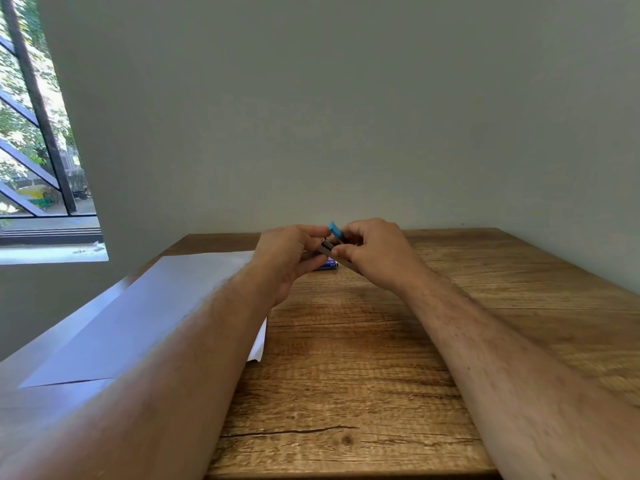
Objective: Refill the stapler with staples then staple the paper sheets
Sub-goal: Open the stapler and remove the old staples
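Bare forearms nearest. Beyond: left hand (289, 252) and right hand (370, 245) both pinching blue stapler (335, 242), apparently opened, mid-refill. Paper sheets (145, 306) under left forearm, unstapled. Small blue box (327, 265), probably staples, below hands.

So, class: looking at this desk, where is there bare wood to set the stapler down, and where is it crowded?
Bare wood lies between the two forearms, and to the right of the right hand out to the table edge. The left side is covered by paper sheets. The far middle is crowded: both hands, the left hand included, hold the stapler above a small blue box.
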